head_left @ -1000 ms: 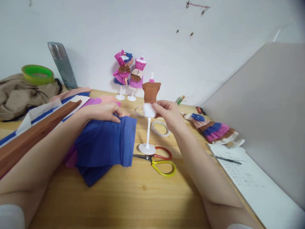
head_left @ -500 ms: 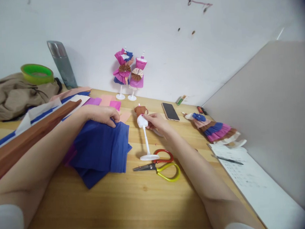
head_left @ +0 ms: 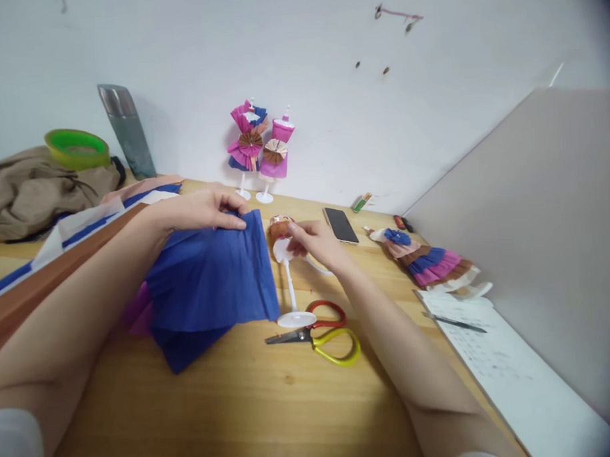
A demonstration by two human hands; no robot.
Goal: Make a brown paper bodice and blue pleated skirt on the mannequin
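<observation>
Blue crepe sheet point(head_left: 211, 278) at counter point(head_left: 271, 403) middle-left, top edge raised off stack by left hand point(head_left: 204, 209), grip pinched tight on edge so sheet hangs flat. Right hand point(head_left: 315, 245) grip closed around torso of tipped mini mannequin point(head_left: 289, 282), base resting beside scissors point(head_left: 321, 331), steadying it next to sheet.

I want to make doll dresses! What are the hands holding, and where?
The left hand pinches the blue paper by its top edge; the right hand holds the small mannequin by its torso.

The left hand point(head_left: 204, 209) has lifted the blue crepe paper sheet point(head_left: 211, 282) by its far edge; the small white mannequin stand point(head_left: 288, 282), upright a second ago, now lies tipped over under the right hand point(head_left: 313, 241).
</observation>
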